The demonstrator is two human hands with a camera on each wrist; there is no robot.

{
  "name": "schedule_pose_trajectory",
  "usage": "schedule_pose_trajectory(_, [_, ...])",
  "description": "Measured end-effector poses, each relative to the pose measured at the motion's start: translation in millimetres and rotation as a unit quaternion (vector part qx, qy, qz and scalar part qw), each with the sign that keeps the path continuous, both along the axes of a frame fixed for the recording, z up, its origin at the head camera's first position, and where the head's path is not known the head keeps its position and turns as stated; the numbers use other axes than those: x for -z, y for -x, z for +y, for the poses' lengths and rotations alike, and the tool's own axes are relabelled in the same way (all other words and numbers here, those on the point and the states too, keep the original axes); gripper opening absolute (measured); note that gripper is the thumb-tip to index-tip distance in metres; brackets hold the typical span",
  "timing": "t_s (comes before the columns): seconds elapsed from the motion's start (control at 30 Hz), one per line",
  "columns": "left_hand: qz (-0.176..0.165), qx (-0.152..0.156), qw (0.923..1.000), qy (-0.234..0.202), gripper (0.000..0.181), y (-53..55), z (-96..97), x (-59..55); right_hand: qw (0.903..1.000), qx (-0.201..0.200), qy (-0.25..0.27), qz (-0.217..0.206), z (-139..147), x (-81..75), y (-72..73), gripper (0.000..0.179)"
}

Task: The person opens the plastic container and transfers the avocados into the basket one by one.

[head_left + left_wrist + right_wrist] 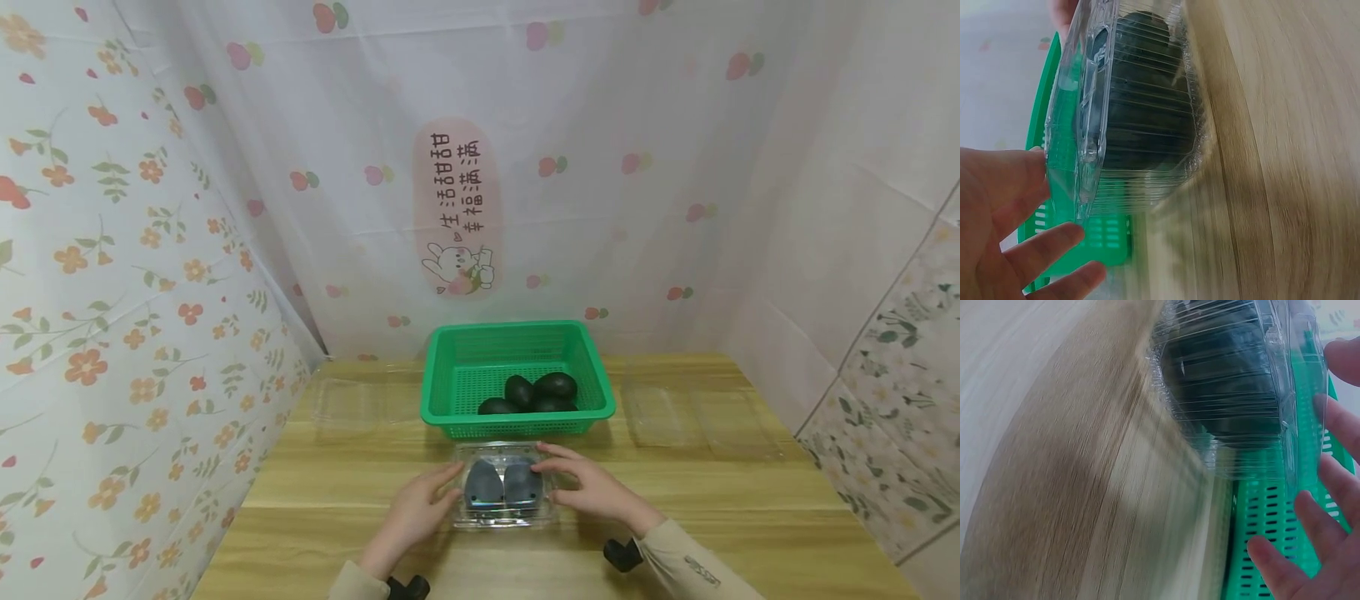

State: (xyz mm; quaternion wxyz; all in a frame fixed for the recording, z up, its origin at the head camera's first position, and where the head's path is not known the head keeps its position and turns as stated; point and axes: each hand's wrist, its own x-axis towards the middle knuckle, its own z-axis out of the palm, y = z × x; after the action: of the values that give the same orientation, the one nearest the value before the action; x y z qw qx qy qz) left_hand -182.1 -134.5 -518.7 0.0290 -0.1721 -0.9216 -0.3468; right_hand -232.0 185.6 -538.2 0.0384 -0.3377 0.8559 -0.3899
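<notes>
A clear plastic clamshell box (495, 522) sits on the wooden table in front of me, its lid down over two dark avocados (483, 483) lying side by side. At the box's left side is my left hand (417, 508); the left wrist view shows its thumb (1007, 172) against the lid edge and the other fingers loosely spread. My right hand (588, 487) is on the opposite side, its fingertips at the lid's right edge. Spread fingers (1275, 565) of that hand show in the right wrist view, not curled around the box.
Just behind the box stands a green plastic basket (450, 423) with several dark avocados (555, 386) in it. Clear plastic containers (348, 404) lie at the table's back left, and more clear containers (663, 417) at the right. Patterned cloth (360, 250) hangs around the table.
</notes>
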Motion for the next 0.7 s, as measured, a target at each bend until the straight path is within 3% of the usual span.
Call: schedule_pose_trajectory(0.7, [0.021, 0.011, 0.9996, 0.015, 0.044, 1.3, 17.3, 1.9, 0.9997, 0.023, 0.009, -0.002, 17, 2.9, -4.0, 0.04])
